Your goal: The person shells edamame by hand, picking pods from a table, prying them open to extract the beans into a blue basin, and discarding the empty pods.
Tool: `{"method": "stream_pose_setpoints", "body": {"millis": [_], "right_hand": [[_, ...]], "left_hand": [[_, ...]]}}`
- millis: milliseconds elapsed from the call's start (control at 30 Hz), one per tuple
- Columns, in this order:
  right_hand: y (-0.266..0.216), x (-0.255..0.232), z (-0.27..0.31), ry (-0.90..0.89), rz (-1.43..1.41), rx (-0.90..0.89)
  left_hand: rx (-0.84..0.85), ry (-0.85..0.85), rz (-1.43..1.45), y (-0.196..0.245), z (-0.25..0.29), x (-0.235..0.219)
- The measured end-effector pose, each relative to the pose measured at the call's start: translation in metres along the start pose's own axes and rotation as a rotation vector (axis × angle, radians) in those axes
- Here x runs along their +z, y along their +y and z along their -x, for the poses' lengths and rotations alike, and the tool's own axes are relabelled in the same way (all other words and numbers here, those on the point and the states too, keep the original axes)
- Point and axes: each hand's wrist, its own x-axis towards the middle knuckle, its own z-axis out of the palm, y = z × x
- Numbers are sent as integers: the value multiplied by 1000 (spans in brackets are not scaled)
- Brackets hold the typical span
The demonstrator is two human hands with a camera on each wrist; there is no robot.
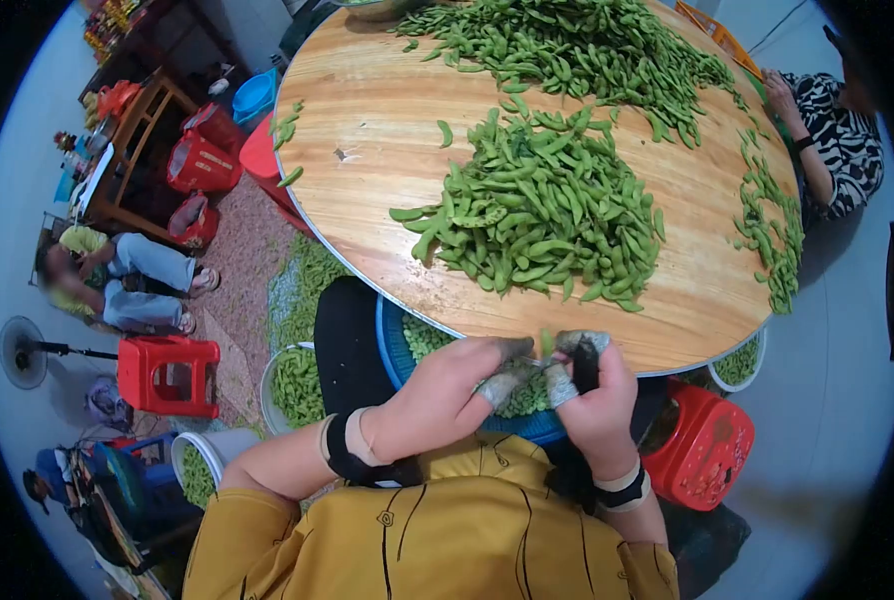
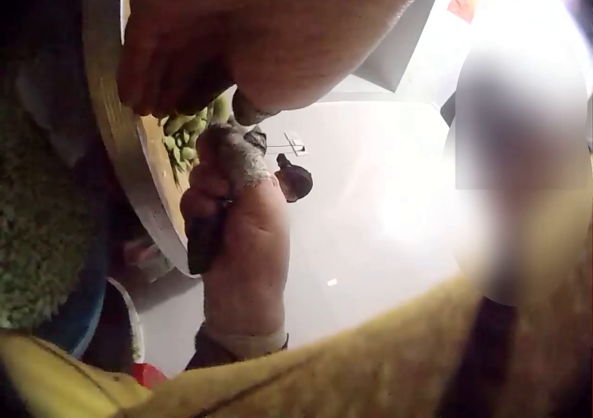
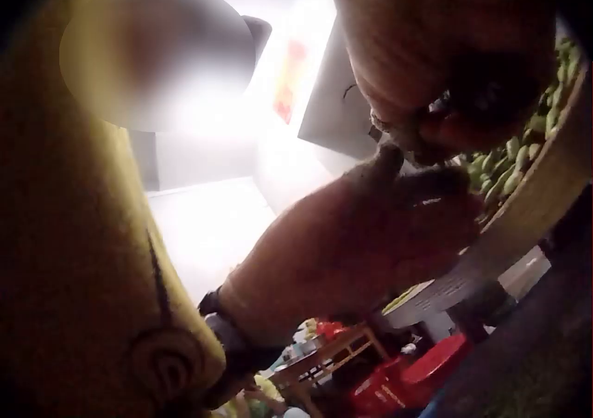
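Both hands meet above a blue basket (image 1: 390,345) of shelled green beans at the table's near edge. The left hand (image 1: 445,393), its thumb and fingertip wrapped in greyish tape, pinches a green pod (image 1: 547,343) from one side. Opposite it the right hand (image 1: 599,398), with taped thumb and fingers curled in, grips at the same pod. The fingertips nearly touch. A pile of pods (image 1: 547,205) lies on the round wooden table (image 1: 367,180) just beyond. In the left wrist view the right hand (image 2: 243,223) shows dimly; in the right wrist view the left hand (image 3: 352,233) is dark.
A larger pod heap (image 1: 587,45) covers the table's far side. Another person's arm (image 1: 815,165) is at the right edge. Red stools (image 1: 170,375) stand at left and near right (image 1: 707,445). Buckets of pods (image 1: 297,385) stand left; a seated person (image 1: 147,275) is farther left.
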Motion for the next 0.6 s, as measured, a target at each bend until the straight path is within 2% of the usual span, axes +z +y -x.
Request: {"method": "stream_pose_setpoints", "body": {"millis": [33,100,167,233,333,400,533,600], "right_hand": [[-5,2,0,-45,-51,12],[-3,3,4,-112,-26,4],[0,5,5,-157,20,-39],[0,5,5,-169,40,-55],[-5,-1,4,-160,15,-67],[-3,-8,3,-347,-113,99],[-3,-11,2,-390,-98,98],[2,-10,3,-399,-143,79]], "left_hand": [[-3,9,-4,1,-3,1],[-297,-101,464,0,-7,3],[-314,-81,551,-3,-6,8],[-418,-27,817,-6,-6,10],[-370,11,677,-15,-5,14],[-330,-9,639,-20,-5,15],[-321,-74,556,-19,-6,14],[-302,-53,529,-19,-7,15]]}}
